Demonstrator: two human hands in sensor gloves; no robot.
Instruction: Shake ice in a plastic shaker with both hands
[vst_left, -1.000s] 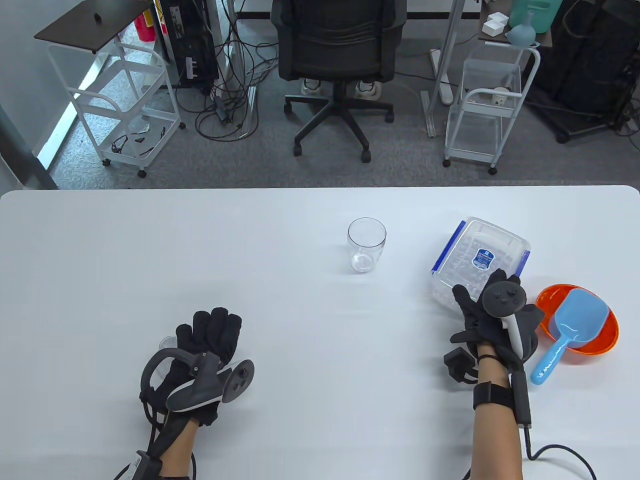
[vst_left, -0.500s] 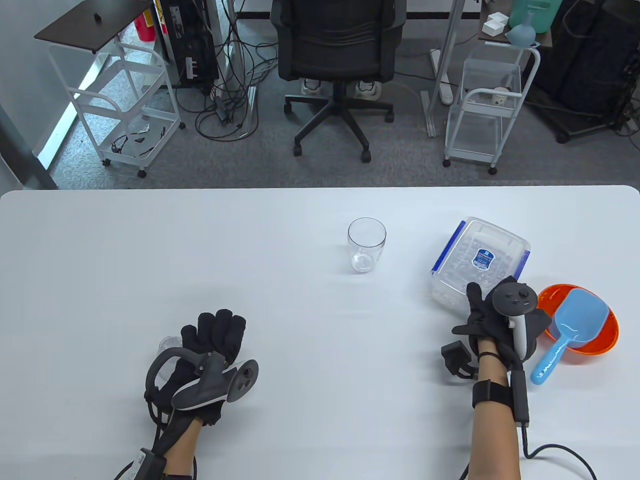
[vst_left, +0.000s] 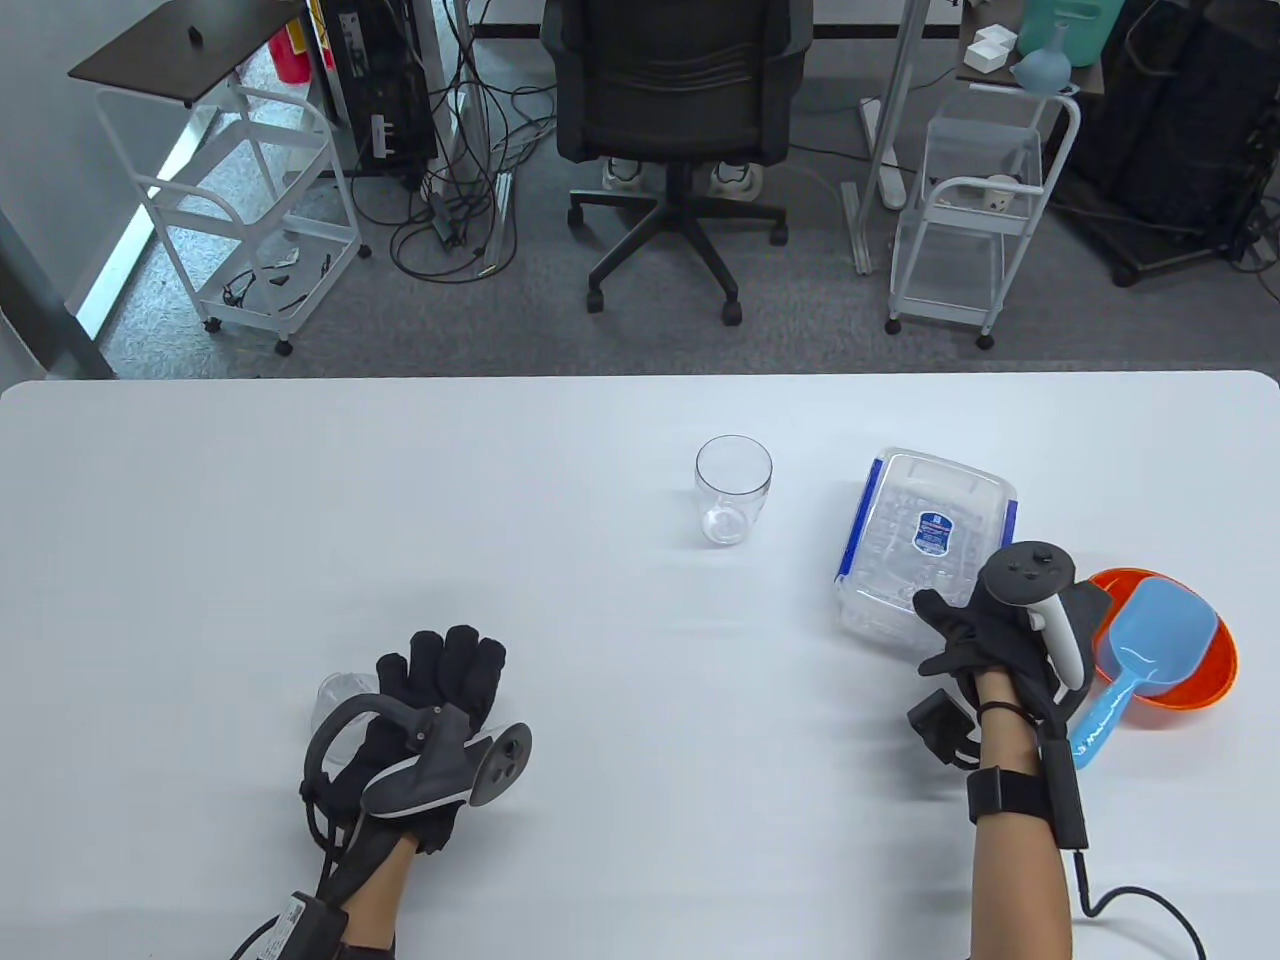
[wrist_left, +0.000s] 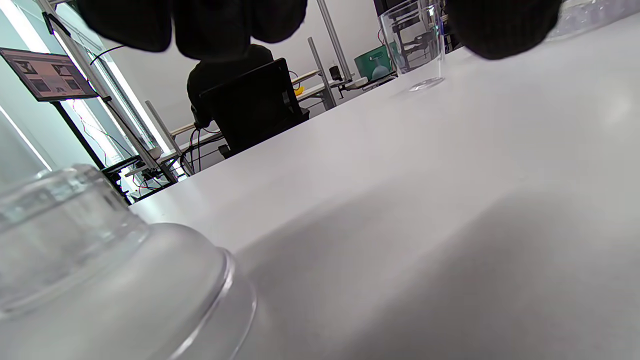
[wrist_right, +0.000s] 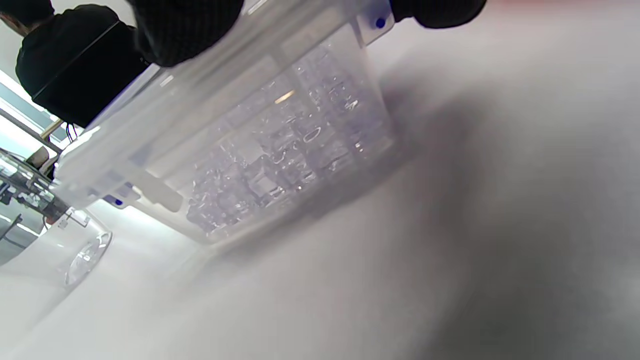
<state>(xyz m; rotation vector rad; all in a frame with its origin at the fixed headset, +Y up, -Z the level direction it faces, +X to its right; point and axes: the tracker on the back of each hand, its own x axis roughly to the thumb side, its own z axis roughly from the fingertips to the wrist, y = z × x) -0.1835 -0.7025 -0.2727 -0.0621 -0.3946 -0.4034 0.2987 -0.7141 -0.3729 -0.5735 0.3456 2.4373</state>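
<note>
My right hand's (vst_left: 1000, 630) fingers (wrist_right: 185, 30) grip the lidded ice container (vst_left: 925, 545) near the tabletop's right edge; only my right wrist view shows cubes inside. Left hand (vst_left: 420, 710) relaxed beside one shaker lid (wrist_left: 100, 260); one shaker cup (vst_left: 733, 490) mid-table.

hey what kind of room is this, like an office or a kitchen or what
Most likely an office or lab workspace, not a kitchen: a black swivel office chair, loose cables on grey carpet, and white wire carts stand beyond the white table.
</note>
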